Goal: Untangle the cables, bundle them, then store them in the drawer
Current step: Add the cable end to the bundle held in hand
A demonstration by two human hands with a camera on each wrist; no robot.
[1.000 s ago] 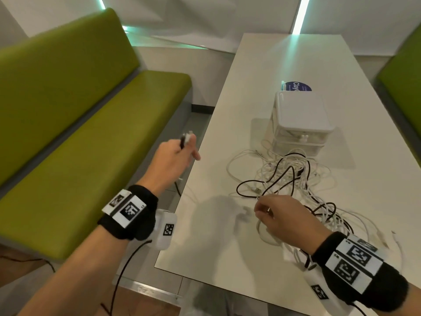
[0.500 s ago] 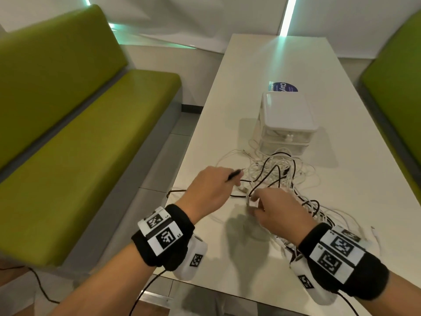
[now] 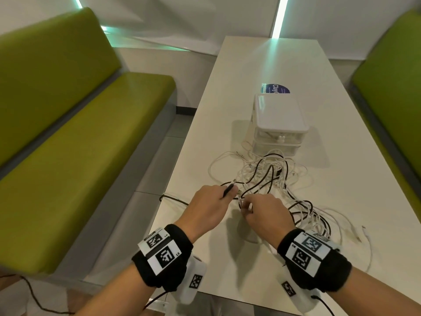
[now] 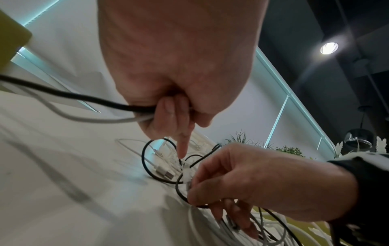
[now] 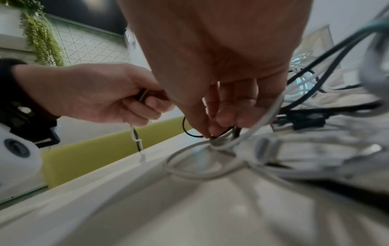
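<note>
Now that the left hand [image 3: 210,206] has swung back from the table's [image 3: 232,71] left edge, gripping a black cable [image 4: 63,93] and a white one, the right hand [image 3: 265,215] pinches a strand in the cable tangle [image 3: 273,179] before the closed drawer unit [image 3: 279,124]; untangling continues

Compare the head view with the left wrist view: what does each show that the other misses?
Only the head view shows the white plastic drawer unit, the green padded benches and the whole tangle of black and white cables.

Only the left wrist view shows the left hand's curled fingers gripping both a black and a white cable.

Both show the right hand pinching cables on the white table.
</note>
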